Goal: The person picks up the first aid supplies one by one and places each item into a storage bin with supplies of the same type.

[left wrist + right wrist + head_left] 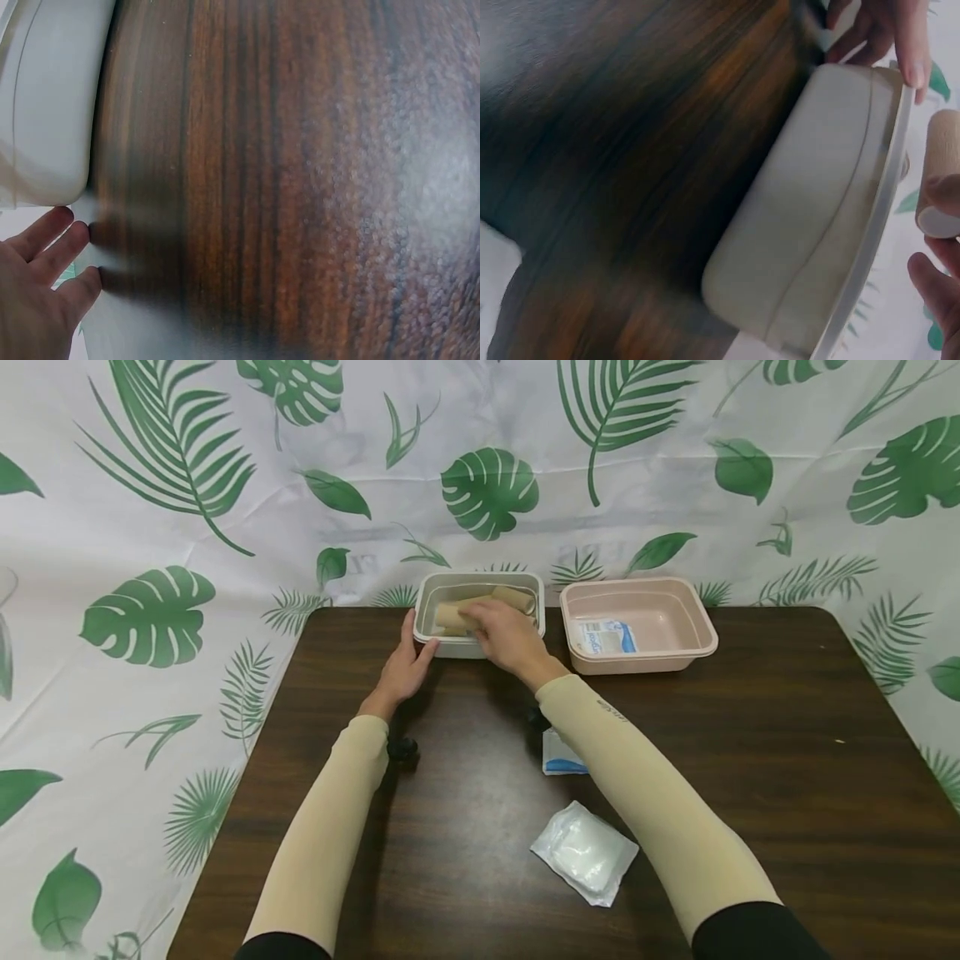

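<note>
A light grey plastic box stands near the table's far edge with several beige bandage rolls inside. My left hand rests against the box's left end, fingers fairly straight, thumb by the front corner. In the left wrist view, the left hand's fingers touch the box's end wall. Over the box, my right hand pinches a beige bandage roll between thumb and fingers. The right wrist view shows this roll above the rim; the fingers partly cover it.
A pink plastic box with a blue-and-white packet in it stands to the right. Another blue-and-white packet lies partly under my right forearm. Nearer on the dark wooden table is a clear-wrapped white packet. A leaf-print cloth hangs behind.
</note>
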Demonstrator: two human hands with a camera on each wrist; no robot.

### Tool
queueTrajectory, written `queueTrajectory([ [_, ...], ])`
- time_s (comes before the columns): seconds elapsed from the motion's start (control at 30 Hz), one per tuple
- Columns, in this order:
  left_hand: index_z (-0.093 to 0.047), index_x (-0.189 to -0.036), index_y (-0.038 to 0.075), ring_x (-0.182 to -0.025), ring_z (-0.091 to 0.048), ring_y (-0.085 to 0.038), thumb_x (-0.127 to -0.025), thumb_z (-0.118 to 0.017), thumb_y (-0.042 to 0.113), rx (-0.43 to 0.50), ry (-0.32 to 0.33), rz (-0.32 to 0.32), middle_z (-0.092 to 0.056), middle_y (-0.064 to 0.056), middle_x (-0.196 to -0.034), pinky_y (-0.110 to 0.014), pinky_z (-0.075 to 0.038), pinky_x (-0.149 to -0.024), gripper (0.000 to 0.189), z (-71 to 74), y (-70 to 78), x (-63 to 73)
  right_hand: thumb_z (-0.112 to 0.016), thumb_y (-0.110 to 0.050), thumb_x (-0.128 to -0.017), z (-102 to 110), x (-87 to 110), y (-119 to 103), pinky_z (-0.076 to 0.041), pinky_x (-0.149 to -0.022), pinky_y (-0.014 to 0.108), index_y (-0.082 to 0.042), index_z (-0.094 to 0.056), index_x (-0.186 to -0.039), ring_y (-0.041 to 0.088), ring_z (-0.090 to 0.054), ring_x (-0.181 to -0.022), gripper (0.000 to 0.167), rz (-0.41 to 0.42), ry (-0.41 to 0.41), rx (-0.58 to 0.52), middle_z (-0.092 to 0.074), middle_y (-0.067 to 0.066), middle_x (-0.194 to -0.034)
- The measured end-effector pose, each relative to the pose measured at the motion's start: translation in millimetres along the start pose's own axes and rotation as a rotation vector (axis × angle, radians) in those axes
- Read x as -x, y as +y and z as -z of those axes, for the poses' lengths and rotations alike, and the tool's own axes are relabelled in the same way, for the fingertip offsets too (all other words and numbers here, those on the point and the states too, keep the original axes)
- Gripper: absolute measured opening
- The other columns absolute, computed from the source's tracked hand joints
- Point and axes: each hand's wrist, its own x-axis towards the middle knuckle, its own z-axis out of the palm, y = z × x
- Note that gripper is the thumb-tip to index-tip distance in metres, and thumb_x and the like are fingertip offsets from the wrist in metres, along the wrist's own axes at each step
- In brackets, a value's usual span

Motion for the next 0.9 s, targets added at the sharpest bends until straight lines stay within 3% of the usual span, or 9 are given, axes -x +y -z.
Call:
queueTrajectory([
  [0.17, 0.006, -0.158, 0.029, -0.130, -0.045, -0.040, -0.103, -0.039, 0.051, -0.004, -0.009, 0.001, -0.038, -0.021, -0.150, -0.055, -0.034, -0.103, 0.074, -3.9, 0.5, -0.4, -0.060, -0.007, -0.097, -10, -1.5, -2, -0.048, -0.093, 0.037, -0.012, -0.062, -0.131, 0.024, -0.048, -0.130, 0.035, 0.013, -0.023, 0.149, -0.054, 0.009, -0.140],
  [0.27, 0.007, -0.158, 0.030, -0.131, -0.044, -0.039, -0.103, -0.039, 0.049, -0.002, -0.011, -0.005, -0.037, -0.021, -0.151, -0.055, -0.034, -0.104, 0.074, -4.9, 1.9, -1.0, -0.062, -0.009, -0.097, -14, 0.6, -1, -0.049, -0.093, 0.038, -0.011, -0.062, -0.131, 0.026, -0.047, -0.132, 0.034, -0.008, 0.057, 0.210, -0.050, 0.010, -0.145],
  [0.43, 0.007, -0.158, 0.030, -0.131, -0.043, -0.042, -0.104, -0.040, 0.047, -0.005, 0.000, -0.001, -0.036, -0.023, -0.151, -0.056, -0.033, -0.104, 0.073, -3.8, 3.7, -1.1, -0.062, -0.009, -0.096, -16, 4.0, 4, -0.051, -0.089, 0.040, -0.010, -0.061, -0.130, 0.027, -0.051, -0.128, 0.033, -0.050, 0.175, 0.215, -0.052, 0.011, -0.143],
  [0.57, 0.007, -0.158, 0.029, -0.131, -0.043, -0.042, -0.104, -0.039, 0.048, -0.012, 0.006, 0.000, -0.036, -0.023, -0.151, -0.056, -0.033, -0.104, 0.073, -1.9, 3.2, -1.3, -0.059, -0.011, -0.099, -16, 6.1, 4, -0.054, -0.081, 0.043, -0.010, -0.063, -0.129, 0.027, -0.054, -0.124, 0.030, -0.018, 0.143, 0.232, -0.056, 0.010, -0.138],
  [0.77, 0.006, -0.158, 0.029, -0.131, -0.043, -0.043, -0.104, -0.038, 0.049, -0.007, 0.006, 0.007, -0.036, -0.024, -0.151, -0.056, -0.033, -0.104, 0.073, -1.0, 2.5, -1.3, -0.059, -0.001, -0.093, -16, 10.0, 1, -0.048, -0.092, 0.040, -0.009, -0.069, -0.117, 0.029, -0.059, -0.114, 0.027, 0.012, 0.024, 0.213, -0.063, 0.009, -0.127],
  [0.9, 0.007, -0.158, 0.029, -0.132, -0.042, -0.044, -0.104, -0.038, 0.049, 0.002, 0.005, 0.009, -0.034, -0.024, -0.152, -0.057, -0.032, -0.105, 0.073, -1.7, 2.2, -0.3, -0.062, -0.002, -0.091, -15, 20.0, 3, -0.046, -0.096, 0.040, -0.009, -0.068, -0.121, 0.027, -0.056, -0.121, 0.032, -0.008, 0.021, 0.140, -0.061, 0.008, -0.131],
])
